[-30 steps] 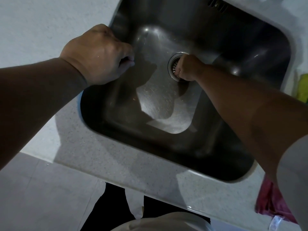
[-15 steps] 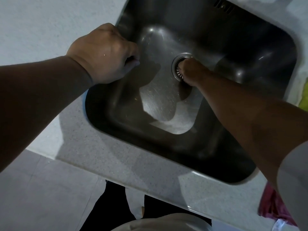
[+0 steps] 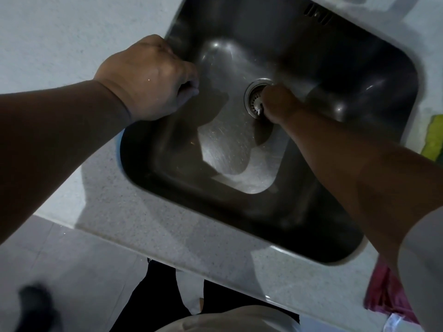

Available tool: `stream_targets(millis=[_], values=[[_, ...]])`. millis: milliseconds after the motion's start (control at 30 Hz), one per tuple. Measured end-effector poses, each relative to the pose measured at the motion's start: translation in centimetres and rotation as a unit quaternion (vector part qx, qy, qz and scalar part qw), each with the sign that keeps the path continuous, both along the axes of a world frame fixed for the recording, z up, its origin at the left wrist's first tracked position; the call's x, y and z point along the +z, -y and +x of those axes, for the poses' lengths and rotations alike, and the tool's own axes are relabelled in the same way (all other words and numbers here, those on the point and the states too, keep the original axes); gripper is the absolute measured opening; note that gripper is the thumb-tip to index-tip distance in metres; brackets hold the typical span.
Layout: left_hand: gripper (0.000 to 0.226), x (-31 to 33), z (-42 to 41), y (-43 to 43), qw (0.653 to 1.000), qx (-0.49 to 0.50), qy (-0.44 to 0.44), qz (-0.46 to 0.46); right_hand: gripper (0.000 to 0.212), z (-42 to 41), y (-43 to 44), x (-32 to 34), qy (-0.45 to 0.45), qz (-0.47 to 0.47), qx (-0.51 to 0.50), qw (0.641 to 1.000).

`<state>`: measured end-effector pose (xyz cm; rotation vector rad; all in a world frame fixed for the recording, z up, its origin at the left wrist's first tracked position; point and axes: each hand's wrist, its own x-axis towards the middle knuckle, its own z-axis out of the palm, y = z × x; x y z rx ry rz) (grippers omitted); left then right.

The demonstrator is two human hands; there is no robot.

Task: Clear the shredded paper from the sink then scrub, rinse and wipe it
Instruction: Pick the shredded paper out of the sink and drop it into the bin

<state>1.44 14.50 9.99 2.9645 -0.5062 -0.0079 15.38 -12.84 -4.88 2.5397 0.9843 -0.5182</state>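
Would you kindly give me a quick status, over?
Left hand fisted over sink rim. Right hand pinching shredded paper at drain strainer. No obstruction.

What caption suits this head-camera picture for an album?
Right hand picks white paper shreds from the drain; left hand fisted at the steel sink's edge.

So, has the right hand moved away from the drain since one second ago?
No. The right hand stays at the right edge of the drain, just as before; only the view shifted a little.

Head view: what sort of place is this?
Most likely a kitchen, possibly a utility room: a stainless steel sink with a drain strainer, set into a speckled countertop, with a yellow-green cloth lying beside it.
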Motion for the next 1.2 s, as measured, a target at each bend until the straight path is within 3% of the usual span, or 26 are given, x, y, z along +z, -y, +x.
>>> stream_targets(millis=[267,633,800,967,1033,1200], values=[[0.03,-0.3,0.2,-0.1,1.0,-0.006,0.018,-0.002,0.044,1.2,0.2,0.3,-0.072,0.044,-0.073,0.994],[0.025,0.0,0.0,0.2,0.999,-0.017,0.032,0.004,0.035,-0.3,-1.4,0.6,-0.043,0.056,-0.105,0.992],[0.029,-0.1,0.2,-0.1,1.0,-0.016,0.021,0.008,0.046,0.8,-1.0,1.7,-0.051,0.074,-0.146,0.985],[0.029,-0.2,0.2,0.0,1.0,-0.013,0.018,-0.001,0.01,3.2,0.5,3.5,-0.098,0.145,-0.213,0.961],[0.031,-0.1,0.1,-0.1,1.0,-0.006,0.009,-0.006,0.015,3.4,0.3,3.7,-0.108,0.106,-0.194,0.969],[0.031,-0.1,0.0,-0.1,1.0,-0.007,0.0,-0.013,0.06,2.3,-0.7,3.0,-0.085,-0.015,-0.092,0.992]])
